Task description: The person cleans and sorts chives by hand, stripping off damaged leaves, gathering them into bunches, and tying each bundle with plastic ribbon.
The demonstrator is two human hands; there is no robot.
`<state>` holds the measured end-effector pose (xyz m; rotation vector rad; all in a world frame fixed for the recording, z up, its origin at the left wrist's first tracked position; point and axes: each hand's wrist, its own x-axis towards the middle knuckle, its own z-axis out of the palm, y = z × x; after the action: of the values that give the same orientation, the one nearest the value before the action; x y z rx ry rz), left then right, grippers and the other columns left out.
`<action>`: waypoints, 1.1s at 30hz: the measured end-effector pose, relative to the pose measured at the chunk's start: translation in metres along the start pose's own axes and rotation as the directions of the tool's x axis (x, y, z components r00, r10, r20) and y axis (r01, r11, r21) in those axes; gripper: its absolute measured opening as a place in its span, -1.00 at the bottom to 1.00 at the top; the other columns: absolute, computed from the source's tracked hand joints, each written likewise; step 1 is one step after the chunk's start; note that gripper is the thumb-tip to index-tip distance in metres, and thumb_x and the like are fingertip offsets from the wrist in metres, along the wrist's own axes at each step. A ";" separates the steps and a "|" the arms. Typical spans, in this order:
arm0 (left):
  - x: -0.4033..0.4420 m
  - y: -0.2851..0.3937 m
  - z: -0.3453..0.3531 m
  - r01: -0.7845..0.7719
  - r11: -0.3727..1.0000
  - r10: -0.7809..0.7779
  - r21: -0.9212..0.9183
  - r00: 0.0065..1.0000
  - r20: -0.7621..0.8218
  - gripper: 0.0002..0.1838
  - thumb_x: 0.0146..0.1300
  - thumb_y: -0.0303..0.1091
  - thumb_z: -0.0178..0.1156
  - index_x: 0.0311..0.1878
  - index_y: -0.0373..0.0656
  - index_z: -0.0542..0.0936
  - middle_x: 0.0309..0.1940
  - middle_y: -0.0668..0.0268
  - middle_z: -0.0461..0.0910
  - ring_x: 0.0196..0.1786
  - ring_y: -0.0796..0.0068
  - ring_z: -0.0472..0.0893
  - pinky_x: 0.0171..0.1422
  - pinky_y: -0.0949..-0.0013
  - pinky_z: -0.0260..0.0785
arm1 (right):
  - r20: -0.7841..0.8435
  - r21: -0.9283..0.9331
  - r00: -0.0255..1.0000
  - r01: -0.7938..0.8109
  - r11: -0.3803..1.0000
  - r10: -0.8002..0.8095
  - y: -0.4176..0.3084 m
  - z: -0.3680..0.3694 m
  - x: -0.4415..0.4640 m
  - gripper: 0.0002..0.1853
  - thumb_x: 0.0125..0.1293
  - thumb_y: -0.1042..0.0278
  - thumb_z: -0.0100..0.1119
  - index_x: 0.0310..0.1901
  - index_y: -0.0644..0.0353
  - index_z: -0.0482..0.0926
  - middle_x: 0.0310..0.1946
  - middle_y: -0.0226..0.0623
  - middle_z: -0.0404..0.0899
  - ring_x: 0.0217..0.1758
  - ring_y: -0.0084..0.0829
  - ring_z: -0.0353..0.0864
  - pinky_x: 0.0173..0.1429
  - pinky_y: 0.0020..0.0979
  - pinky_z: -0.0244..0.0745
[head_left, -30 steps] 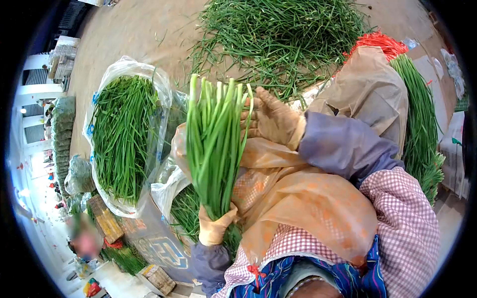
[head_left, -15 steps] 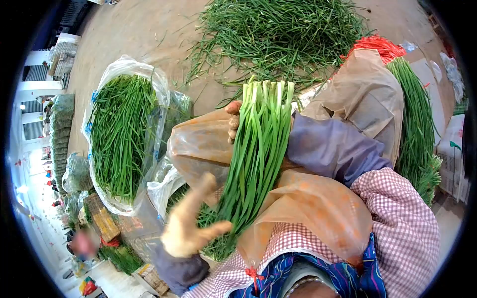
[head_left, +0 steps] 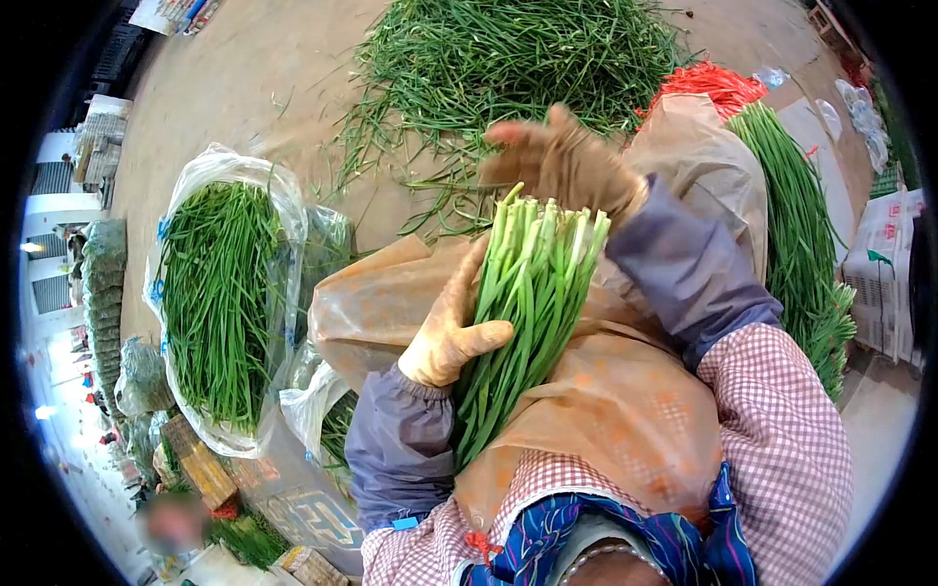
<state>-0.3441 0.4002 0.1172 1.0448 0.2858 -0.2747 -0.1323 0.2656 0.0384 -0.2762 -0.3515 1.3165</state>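
Note:
A bunch of green stalks (head_left: pixel 528 303) with pale cut ends pointing up and away lies over my lap, on a translucent orange-brown apron (head_left: pixel 616 391). My left hand (head_left: pixel 459 327), in a pale glove, is wrapped round the bunch's left side, thumb across the front. Above the cut ends and apart from them, my right hand (head_left: pixel 567 161) is raised in a brownish glove, blurred by motion, with its fingers spread and nothing in it.
Loose green stalks (head_left: pixel 518 59) are heaped on the floor ahead. At the left, a clear plastic bag (head_left: pixel 283 195) holds more stalks. Long stalks (head_left: pixel 791 205) and red ties (head_left: pixel 708 88) lie at the right. A blurred person (head_left: pixel 174 523) is at the lower left.
My left hand has gone from below the bunch to gripping its left side. My right hand has left the bunch and risen above its cut ends. The camera view has shifted slightly.

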 end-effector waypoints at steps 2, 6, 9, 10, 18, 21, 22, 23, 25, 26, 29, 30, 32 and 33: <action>0.002 -0.005 -0.002 -0.016 0.999 0.016 0.048 1.000 -0.017 0.20 -0.06 -0.08 0.53 0.53 -0.30 0.00 0.42 0.15 0.24 0.45 0.28 0.25 0.55 0.24 0.00 | -0.044 -0.345 0.998 0.020 0.938 -0.037 -0.014 0.002 -0.002 -0.32 0.46 -0.28 -0.19 0.29 0.15 0.46 0.23 -0.17 0.53 0.35 -0.31 0.44 0.40 -0.22 0.33; 0.001 -0.017 -0.013 0.026 1.000 -0.026 0.001 1.000 -0.002 0.11 -0.01 0.01 0.50 0.48 -0.33 0.12 0.34 0.17 0.34 0.38 0.33 0.32 0.50 0.26 0.08 | -0.123 -0.706 0.978 -0.207 0.677 0.171 0.003 0.045 -0.012 -0.40 0.53 -0.16 -0.19 0.32 0.14 0.44 0.27 -0.24 0.49 0.38 -0.37 0.39 0.50 -0.28 0.14; -0.006 -0.029 -0.018 0.022 0.996 -0.030 -0.084 0.996 -0.088 0.06 0.03 0.08 0.46 0.45 -0.35 0.18 0.31 0.18 0.36 0.35 0.36 0.34 0.47 0.27 0.12 | -0.117 -0.386 0.985 0.070 0.920 -0.124 -0.003 -0.003 -0.015 -0.19 0.42 -0.39 -0.20 0.41 0.16 0.28 0.29 -0.13 0.45 0.37 -0.21 0.41 0.47 -0.11 0.22; -0.008 -0.031 -0.021 0.008 0.994 -0.022 -0.107 0.991 -0.131 0.05 0.05 0.10 0.45 0.44 -0.35 0.19 0.31 0.18 0.36 0.35 0.37 0.34 0.46 0.27 0.13 | -0.300 -0.295 0.936 0.094 0.951 -0.185 -0.012 -0.003 -0.023 -0.12 0.34 -0.47 -0.12 0.42 0.14 0.24 0.30 -0.07 0.43 0.35 -0.16 0.42 0.47 -0.03 0.20; -0.007 -0.031 -0.021 0.042 0.983 -0.116 -0.181 0.900 -0.421 -0.80 0.42 -0.38 0.10 0.04 -0.19 0.49 -0.13 0.33 0.57 -0.13 0.55 0.56 0.02 0.48 0.42 | -0.476 -0.017 0.867 0.160 0.987 -0.149 0.084 0.044 -0.070 -0.15 0.27 -0.07 0.32 0.43 0.14 0.12 0.26 -0.11 0.42 0.28 -0.24 0.48 0.42 -0.18 0.33; -0.006 -0.035 -0.015 0.032 0.987 0.050 0.157 0.867 -0.496 -0.89 0.44 -0.45 0.04 -0.05 -0.21 0.50 -0.20 0.37 0.54 -0.14 0.59 0.49 0.05 0.52 0.34 | -0.464 -0.099 0.859 0.193 0.976 -0.217 0.091 0.061 -0.045 -0.21 0.26 0.15 0.38 0.42 0.11 0.14 0.18 -0.19 0.50 0.23 -0.33 0.52 0.34 -0.26 0.43; -0.007 -0.036 -0.016 0.036 0.955 0.120 0.296 0.862 -0.493 -0.89 0.45 -0.45 0.03 -0.06 -0.22 0.49 -0.20 0.37 0.54 -0.13 0.59 0.48 0.06 0.53 0.32 | -0.483 -0.145 0.848 0.170 0.975 -0.220 0.092 0.065 -0.036 -0.21 0.26 0.13 0.38 0.41 0.11 0.16 0.16 -0.19 0.52 0.20 -0.33 0.54 0.30 -0.26 0.46; -0.009 -0.038 -0.017 0.009 0.882 0.263 0.471 0.820 -0.508 -0.90 0.42 -0.44 0.03 -0.13 -0.25 0.50 -0.31 0.30 0.56 -0.24 0.54 0.50 -0.07 0.47 0.36 | -0.499 -0.191 0.837 0.146 0.971 -0.224 0.092 0.068 -0.028 -0.22 0.26 0.10 0.37 0.41 0.11 0.18 0.14 -0.20 0.53 0.17 -0.34 0.56 0.27 -0.26 0.49; -0.016 -0.027 -0.009 0.105 0.751 0.336 0.652 0.789 -0.514 -0.91 0.38 -0.45 0.05 -0.17 -0.27 0.50 -0.42 0.22 0.54 -0.36 0.46 0.50 -0.18 0.38 0.38 | -0.535 -0.184 0.814 0.147 0.972 -0.224 0.095 0.069 -0.014 -0.24 0.25 0.19 0.39 0.39 0.12 0.21 0.04 -0.22 0.59 0.06 -0.34 0.62 0.16 -0.30 0.58; -0.019 -0.024 -0.006 0.157 0.672 0.370 0.724 0.776 -0.512 -0.91 0.35 -0.46 0.06 -0.19 -0.27 0.50 -0.48 0.18 0.53 -0.42 0.41 0.50 -0.24 0.34 0.39 | -0.524 -0.185 0.823 0.139 0.973 -0.217 0.097 0.065 -0.013 -0.24 0.24 0.19 0.40 0.39 0.11 0.20 0.03 -0.21 0.59 0.07 -0.34 0.62 0.16 -0.29 0.58; -0.020 -0.025 -0.005 0.182 0.550 0.405 0.815 0.796 -0.451 -0.90 0.30 -0.45 0.04 -0.23 -0.29 0.49 -0.55 -0.02 0.52 -0.51 -0.01 0.54 -0.35 0.11 0.39 | -0.523 -0.164 0.835 0.101 0.981 -0.173 0.102 0.060 -0.010 -0.21 0.22 0.23 0.42 0.40 0.09 0.19 0.02 -0.19 0.60 0.07 -0.33 0.62 0.17 -0.26 0.57; -0.019 -0.024 -0.004 0.199 0.518 0.386 0.832 0.813 -0.435 -0.90 0.31 -0.45 0.03 -0.23 -0.28 0.49 -0.54 -0.05 0.53 -0.48 -0.08 0.55 -0.35 0.08 0.39 | -0.514 -0.174 0.841 0.090 0.981 -0.169 0.102 0.060 -0.008 -0.21 0.22 0.24 0.42 0.40 0.09 0.19 0.03 -0.18 0.59 0.08 -0.32 0.62 0.18 -0.26 0.57; -0.013 -0.024 -0.002 0.181 0.446 0.406 0.876 0.832 -0.379 -0.88 0.30 -0.44 0.03 -0.23 -0.31 0.48 -0.50 -0.11 0.56 -0.40 -0.18 0.57 -0.32 0.03 0.41 | -0.493 -0.201 0.854 0.072 0.977 -0.165 0.101 0.060 -0.005 -0.21 0.21 0.28 0.42 0.40 0.09 0.18 0.05 -0.16 0.59 0.10 -0.32 0.61 0.18 -0.25 0.57; -0.011 -0.028 -0.004 0.163 0.402 0.433 0.901 0.833 -0.344 -0.87 0.31 -0.44 0.03 -0.22 -0.32 0.48 -0.50 -0.11 0.56 -0.40 -0.18 0.58 -0.32 0.03 0.42 | -0.503 -0.225 0.850 0.049 0.973 -0.159 0.099 0.063 -0.003 -0.22 0.20 0.34 0.42 0.40 0.09 0.21 -0.02 -0.18 0.63 0.04 -0.34 0.65 0.13 -0.29 0.59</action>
<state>-0.3649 0.3912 0.0966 2.2951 0.5845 0.0844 -0.2466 0.2860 0.0567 -0.7613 -0.0379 1.0466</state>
